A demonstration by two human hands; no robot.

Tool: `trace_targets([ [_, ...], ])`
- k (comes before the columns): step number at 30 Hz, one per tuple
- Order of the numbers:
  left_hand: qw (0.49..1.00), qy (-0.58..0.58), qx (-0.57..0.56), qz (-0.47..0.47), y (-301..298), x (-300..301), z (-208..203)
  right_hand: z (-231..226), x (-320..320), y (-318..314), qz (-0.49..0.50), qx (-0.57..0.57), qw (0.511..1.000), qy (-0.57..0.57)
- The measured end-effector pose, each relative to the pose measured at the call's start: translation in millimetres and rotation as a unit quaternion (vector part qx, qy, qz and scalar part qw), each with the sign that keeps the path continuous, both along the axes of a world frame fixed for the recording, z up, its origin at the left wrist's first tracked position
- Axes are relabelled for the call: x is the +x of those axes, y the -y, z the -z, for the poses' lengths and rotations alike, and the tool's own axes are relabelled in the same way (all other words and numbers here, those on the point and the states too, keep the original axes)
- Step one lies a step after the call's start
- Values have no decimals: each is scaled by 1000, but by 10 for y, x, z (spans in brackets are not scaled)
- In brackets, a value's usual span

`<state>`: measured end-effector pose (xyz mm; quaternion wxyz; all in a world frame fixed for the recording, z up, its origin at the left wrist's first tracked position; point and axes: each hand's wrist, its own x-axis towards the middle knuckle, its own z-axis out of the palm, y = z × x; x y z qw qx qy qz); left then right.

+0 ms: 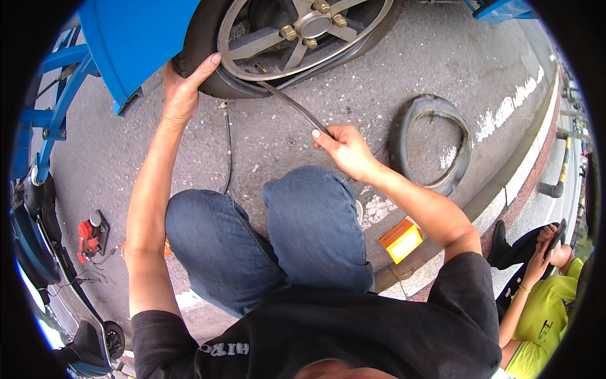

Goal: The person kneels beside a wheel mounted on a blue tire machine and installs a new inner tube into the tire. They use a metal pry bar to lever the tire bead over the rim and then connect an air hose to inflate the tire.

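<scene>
A spoked grey wheel rim [228, 50] with brass-coloured nuts sits in a black tyre [205, 68] under a blue mudguard. My left hand [183, 91] grips the tyre's near left side, thumb on the sidewall; its other fingers are hidden behind the rubber. In my right hand [344, 150] is the near end of a long flat tyre lever [295, 106]. The lever's far end meets the rim's lower edge, where its tip is hidden. Along the rim's lower right, a dark rubber edge bulges out of place.
A loose inner tube [398, 139] lies on the asphalt to the right. A thin hose [229, 142] stretches between my knees and the wheel. An orange-yellow box [402, 240] sits near the kerb; a red device [88, 237] stands left. At lower right, a person holds a phone [557, 235].
</scene>
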<state>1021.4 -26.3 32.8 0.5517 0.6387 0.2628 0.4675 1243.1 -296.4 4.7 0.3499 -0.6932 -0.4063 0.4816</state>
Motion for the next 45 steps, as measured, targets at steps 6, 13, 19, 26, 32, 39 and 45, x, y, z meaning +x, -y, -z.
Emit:
trace_targets([
  [6, 1000, 0, -2, 8, 15, -10, -26, 187, -203, 123, 42, 45, 998, 23],
  [13, 999, -32, 6, 18, -70, -98, 22, 596, -413, 226, 80, 129, 988, 40],
  [19, 996, -86, 6, 32, -245, -248, 72, 979, -580, 238, 97, 130, 986, 29],
  [26, 995, -56, -54, 58, -144, -172, -93, 1385, -928, 143, 132, 185, 974, 22],
  [32, 995, -80, 28, 54, -210, -169, -2, 1925, -1475, -95, 163, 177, 969, 51],
  [39, 993, -95, 34, 60, -204, -83, -223, 2100, -1582, -335, 102, 248, 959, 96],
  [45, 977, -209, -1, 42, -276, -83, -458, 1613, -1639, -227, -16, 207, 978, -30],
])
